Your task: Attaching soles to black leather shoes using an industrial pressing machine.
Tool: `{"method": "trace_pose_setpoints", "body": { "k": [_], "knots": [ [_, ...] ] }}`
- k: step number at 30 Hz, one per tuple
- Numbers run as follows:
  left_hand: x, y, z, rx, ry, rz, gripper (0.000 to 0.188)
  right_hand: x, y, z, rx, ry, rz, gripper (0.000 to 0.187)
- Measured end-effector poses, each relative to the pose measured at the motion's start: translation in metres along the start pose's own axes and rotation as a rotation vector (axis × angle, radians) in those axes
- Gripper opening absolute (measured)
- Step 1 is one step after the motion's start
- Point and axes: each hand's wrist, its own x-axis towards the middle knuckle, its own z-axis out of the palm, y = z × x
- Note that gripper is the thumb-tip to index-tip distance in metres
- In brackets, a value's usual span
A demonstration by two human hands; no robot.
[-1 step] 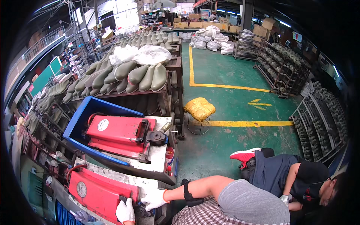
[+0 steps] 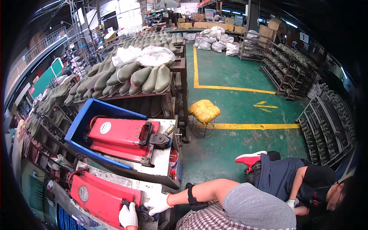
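Note:
My left hand (image 2: 128,217), in a white knit glove, is at the front end of the near red machine (image 2: 97,197), its visible fingers extended beside a dark bracket. Just to its right is my right hand (image 2: 157,204), gloved as well, fingers spread toward the machine's dark round part (image 2: 145,216). I see nothing held in either glove, though the undersides of both hands are hidden. Behind stands a second red machine (image 2: 120,134) of the same kind, with a dark roller part (image 2: 160,141) on its front, set in a blue housing (image 2: 82,117).
A rack of olive-green boots (image 2: 143,78) stands beyond the machines, white plastic (image 2: 153,56) on top. A stool with a yellow cover (image 2: 204,111) is on the green floor. At right, another person (image 2: 303,180) bends low near shelved racks (image 2: 326,122). White sacks (image 2: 216,40) lie far back.

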Motion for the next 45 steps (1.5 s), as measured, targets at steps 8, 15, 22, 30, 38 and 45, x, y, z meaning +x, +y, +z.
{"method": "trace_pose_setpoints", "body": {
  "k": [8,15,22,30,38,45],
  "knots": [
    [-0.002,-0.001,-0.001,0.020,0.006,0.018,0.050,-0.016,-0.005,0.045,0.433,-0.096,0.297,0.066],
    [-0.002,-0.001,-0.001,0.000,0.010,0.029,0.048,-0.014,0.005,0.065,1.050,-0.663,0.464,0.061],
    [-0.005,0.008,-0.004,0.003,0.011,0.032,0.048,-0.001,-0.007,0.076,0.921,-0.681,0.513,0.067],
    [-0.006,0.010,-0.015,-0.052,0.001,0.023,0.042,-0.003,-0.045,0.053,0.827,-0.642,0.359,0.057],
    [-0.009,0.010,-0.065,-0.151,0.131,0.114,0.030,0.030,-0.036,-0.003,0.495,-0.522,0.130,0.047],
    [-0.018,0.035,-0.183,0.043,0.594,0.324,0.037,0.117,-0.053,-0.017,-0.021,0.285,0.002,0.060]
  ]
}}
